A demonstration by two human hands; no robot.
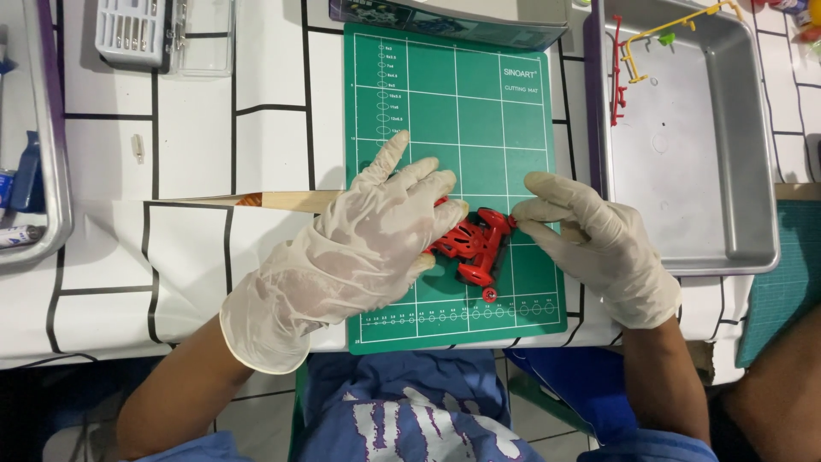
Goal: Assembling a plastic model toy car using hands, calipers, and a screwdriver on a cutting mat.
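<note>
Both gloved hands close on a small red plastic model-car chassis (473, 244) that lies on a green gridded cutting mat (453, 111), near the mat's near right corner; the left hand (359, 248), in a thin whitish glove, lies flat over the chassis's left end with its fingers spread, pinning it down and hiding that end from view; the right hand (594, 244), gloved alike, pinches the far right tip of the chassis between thumb and forefinger; a tiny red wheel-like piece (489, 294) lies on the mat just near of the chassis, apart from both hands; the mat rests on a white tablecloth with black lines (197, 248), and a strip of pale wood (291, 200) shows to the left of the mat, partly under the left hand's fingers; to the right stands a shallow grey metal tray (735, 197), its left wall just beside the right hand, with a red plastic parts frame (617, 73) and a yellow plastic parts frame (676, 27) in its far left corner; far left, a white ridged plastic box with a clear lid (162, 34) sits on the cloth; another grey metal tray (53, 171) runs along the left edge, holding a blue bottle-like object (27, 175); a dark booklet (453, 21) lies at the mat's far edge; a second green mat (787, 274) shows at the right edge.
</note>
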